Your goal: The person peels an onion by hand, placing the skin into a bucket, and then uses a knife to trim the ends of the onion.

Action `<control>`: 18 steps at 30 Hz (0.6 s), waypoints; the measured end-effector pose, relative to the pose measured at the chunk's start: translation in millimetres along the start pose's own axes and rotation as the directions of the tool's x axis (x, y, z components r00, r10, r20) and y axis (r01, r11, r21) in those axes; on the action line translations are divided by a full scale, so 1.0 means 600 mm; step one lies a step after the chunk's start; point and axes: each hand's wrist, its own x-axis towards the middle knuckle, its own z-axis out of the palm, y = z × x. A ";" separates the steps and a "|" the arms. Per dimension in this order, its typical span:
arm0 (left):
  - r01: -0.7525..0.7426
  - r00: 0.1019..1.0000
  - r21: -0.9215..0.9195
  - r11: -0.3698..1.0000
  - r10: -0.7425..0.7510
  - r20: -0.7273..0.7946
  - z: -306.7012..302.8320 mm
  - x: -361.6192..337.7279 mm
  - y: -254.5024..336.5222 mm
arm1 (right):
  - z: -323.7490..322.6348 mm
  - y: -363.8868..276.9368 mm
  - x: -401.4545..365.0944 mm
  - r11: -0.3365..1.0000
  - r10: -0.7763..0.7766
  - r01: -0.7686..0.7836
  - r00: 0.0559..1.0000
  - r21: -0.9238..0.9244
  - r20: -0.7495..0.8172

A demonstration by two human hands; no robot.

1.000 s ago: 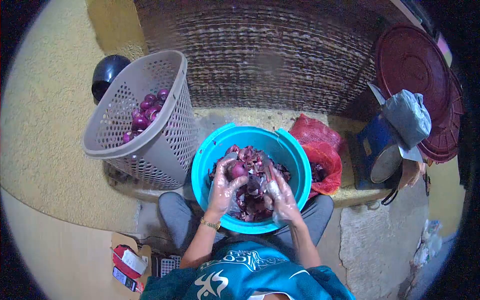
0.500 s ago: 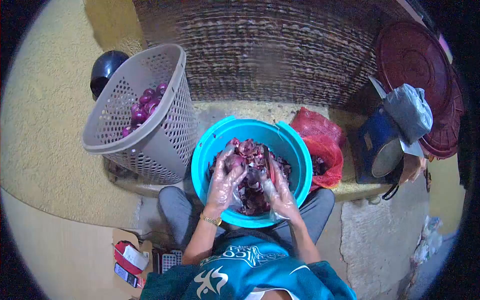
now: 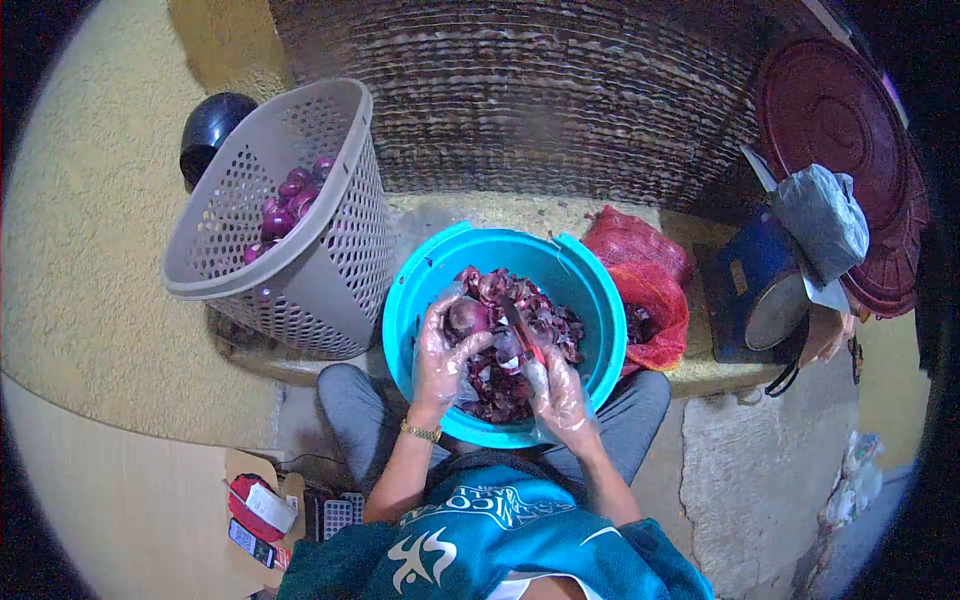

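Observation:
Over a turquoise tub (image 3: 610,330), both my hands wear clear plastic gloves. My left hand (image 3: 440,355) is closed around a red onion (image 3: 468,317), its thumb across the near side. In my right hand (image 3: 562,400) is a knife (image 3: 524,332) with a red handle, its dark blade angled up and left toward the onion. Onion skins and red onions (image 3: 505,385) fill the bottom of the tub beneath my hands.
Left of the tub stands a tall perforated basket (image 3: 345,250) with several peeled red onions (image 3: 285,210) inside. A red mesh sack (image 3: 640,250) leans at the tub's right. Farther right are a blue container (image 3: 750,280) and maroon lids (image 3: 830,130). A phone (image 3: 250,540) lies lower left.
The knife has swung from nearly upright to a leftward slant, its blade nearer the onion. My left hand has turned slightly, showing more of the onion.

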 end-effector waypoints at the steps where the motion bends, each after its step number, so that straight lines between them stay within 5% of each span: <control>1: 0.006 1.000 -0.010 1.000 -0.006 -0.012 0.001 0.000 0.001 | 0.001 -0.004 -0.001 1.000 -0.027 0.027 1.000 -0.012 0.008; 14: -0.023 0.998 0.081 0.996 0.028 -0.057 0.001 0.004 -0.001 | 0.017 -0.002 -0.007 0.997 -0.072 0.072 0.997 -0.034 0.021; 18: -0.004 0.997 0.144 0.990 0.014 -0.072 0.003 0.002 0.003 | 0.025 -0.015 -0.012 0.978 -0.107 0.103 0.994 -0.183 -0.012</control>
